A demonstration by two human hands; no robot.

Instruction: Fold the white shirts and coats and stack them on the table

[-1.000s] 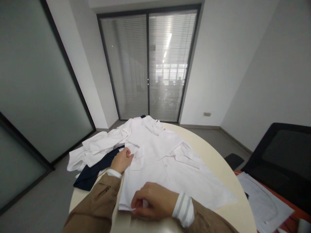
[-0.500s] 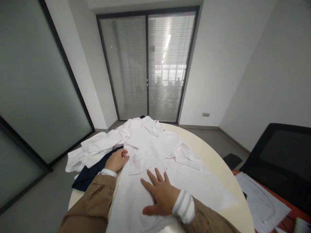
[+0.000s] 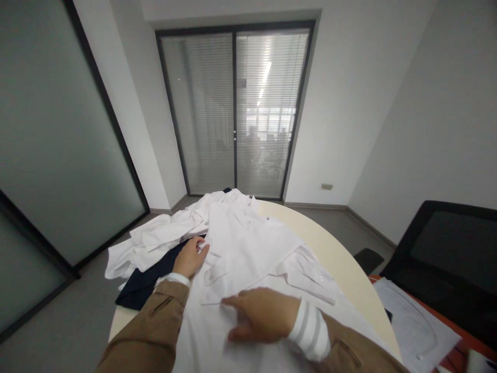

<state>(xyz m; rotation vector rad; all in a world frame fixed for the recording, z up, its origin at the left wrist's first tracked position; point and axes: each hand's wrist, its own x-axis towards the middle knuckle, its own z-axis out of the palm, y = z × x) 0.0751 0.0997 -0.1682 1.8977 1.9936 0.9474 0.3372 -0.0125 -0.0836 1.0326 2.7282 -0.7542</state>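
The person works with 2 bare hands on a white button shirt (image 3: 240, 248). It lies spread on a round cream table (image 3: 330, 243) at 12 o'clock, and its lower part comes toward the person's body. The left hand (image 3: 190, 257) is at 11 o'clock, at the left edge of the shirt. Its grip is half closed, with curved fingers, and I cannot tell if it pinches the cloth. The right hand (image 3: 260, 314) is near 1 o'clock, low over the shirt front. Its grip is open, the fingers are stretched and close together, and they point to a chest pocket (image 3: 213, 274) of the shirt.

Just beside the left hand, a navy cloth (image 3: 147, 287) lies at 10 o'clock, and a crumpled white garment (image 3: 155, 243) lies beyond it. Both sleeves are tan, and the right cuff (image 3: 309, 329) has grey stripes. At 4 o'clock, printed papers (image 3: 415, 324) lie on an orange table (image 3: 462, 348). A black mesh chair (image 3: 446, 248) stands at 3 o'clock.
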